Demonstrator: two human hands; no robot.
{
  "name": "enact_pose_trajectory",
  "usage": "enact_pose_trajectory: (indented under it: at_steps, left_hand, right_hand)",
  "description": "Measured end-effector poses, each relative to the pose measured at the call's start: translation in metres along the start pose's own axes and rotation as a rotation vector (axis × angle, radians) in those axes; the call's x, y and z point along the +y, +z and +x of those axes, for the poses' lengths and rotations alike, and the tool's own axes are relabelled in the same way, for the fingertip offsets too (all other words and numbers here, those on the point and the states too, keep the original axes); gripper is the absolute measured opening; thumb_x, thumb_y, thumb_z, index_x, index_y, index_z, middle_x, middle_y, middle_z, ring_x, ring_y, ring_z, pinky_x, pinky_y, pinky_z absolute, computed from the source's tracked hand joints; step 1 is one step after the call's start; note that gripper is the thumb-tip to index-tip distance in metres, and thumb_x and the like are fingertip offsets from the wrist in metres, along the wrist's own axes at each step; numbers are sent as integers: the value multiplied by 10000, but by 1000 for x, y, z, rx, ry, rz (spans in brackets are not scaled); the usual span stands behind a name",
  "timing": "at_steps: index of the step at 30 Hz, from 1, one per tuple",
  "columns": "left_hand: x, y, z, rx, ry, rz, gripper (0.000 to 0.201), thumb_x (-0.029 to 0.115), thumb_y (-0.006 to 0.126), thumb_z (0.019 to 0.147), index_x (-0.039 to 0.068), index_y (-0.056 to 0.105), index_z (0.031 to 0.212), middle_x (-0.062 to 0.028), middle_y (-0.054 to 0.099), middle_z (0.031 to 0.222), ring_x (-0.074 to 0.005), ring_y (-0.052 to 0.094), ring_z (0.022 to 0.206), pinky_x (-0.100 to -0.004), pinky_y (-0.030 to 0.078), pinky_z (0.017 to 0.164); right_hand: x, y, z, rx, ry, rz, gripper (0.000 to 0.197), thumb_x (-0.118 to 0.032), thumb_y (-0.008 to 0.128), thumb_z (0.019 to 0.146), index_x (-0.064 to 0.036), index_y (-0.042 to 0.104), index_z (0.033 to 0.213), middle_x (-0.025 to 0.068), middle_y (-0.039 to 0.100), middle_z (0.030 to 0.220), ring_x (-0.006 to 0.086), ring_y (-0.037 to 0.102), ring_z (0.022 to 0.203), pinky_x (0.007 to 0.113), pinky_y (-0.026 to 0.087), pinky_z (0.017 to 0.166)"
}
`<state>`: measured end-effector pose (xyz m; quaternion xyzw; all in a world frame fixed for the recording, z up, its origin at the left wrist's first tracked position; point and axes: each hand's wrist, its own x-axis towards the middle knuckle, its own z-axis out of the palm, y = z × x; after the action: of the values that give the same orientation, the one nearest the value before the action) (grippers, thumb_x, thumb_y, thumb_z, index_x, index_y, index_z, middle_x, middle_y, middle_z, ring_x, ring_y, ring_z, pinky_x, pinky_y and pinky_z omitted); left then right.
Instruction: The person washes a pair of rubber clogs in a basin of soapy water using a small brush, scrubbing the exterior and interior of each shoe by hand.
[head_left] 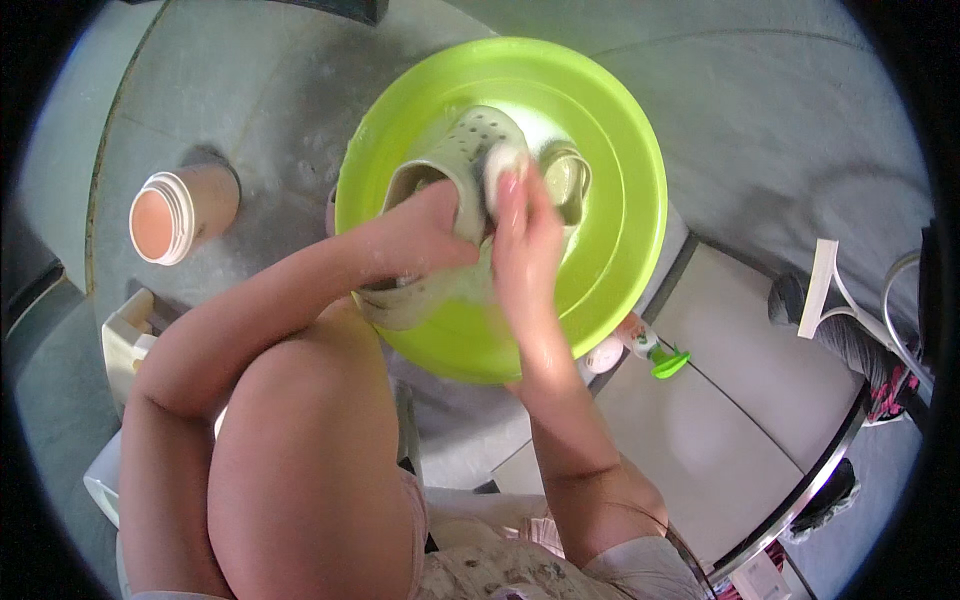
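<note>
L hand (425, 235) grips a pale clog (460, 152) by its opening over the left side of a green basin (638, 180), R hand (527, 240) pinching a white scrubber (502, 160) at its flank, apparently mid-scrub; next move prob. calls for rotating the clog.

The light is soft and fairly bright. The green tub (618, 265) glows, and a white patch (541, 126) inside it looks almost washed out. Soft, dark shadows lie on the grey floor (290, 130). The right arm (548, 355) shines a little. The right hand (530, 240) looks smudgy. Black fills the corners, and straight lines bend near the rim.
</note>
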<state>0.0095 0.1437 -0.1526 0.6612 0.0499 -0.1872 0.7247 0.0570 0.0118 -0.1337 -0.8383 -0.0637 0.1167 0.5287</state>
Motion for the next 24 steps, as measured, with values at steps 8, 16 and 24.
enact_pose_trajectory:
  at_steps: [8,16,24]
  left_hand:
    - [-20,0,5,52,20,90,482,130,638,698,-87,531,1113,-168,608,1026,-212,576,975,-311,455,820]
    - [-4,-10,14,-99,-114,-13,588,82,652,663,-55,472,1205,-115,582,1094,-182,538,1025,-296,442,859]
    - [-8,-23,10,-159,-167,-32,586,25,640,673,-47,462,1227,-94,581,1109,-171,542,1022,-297,431,883]
  right_hand:
    - [3,4,-12,17,72,78,457,-270,469,970,76,465,1268,102,619,1013,145,545,901,266,428,819]
    - [-3,-1,-1,20,132,43,495,-317,467,964,78,463,1262,187,613,1081,197,567,1007,300,429,883]
    - [3,0,27,124,90,-27,515,-327,487,957,77,449,1274,178,616,1063,197,576,959,313,433,878]
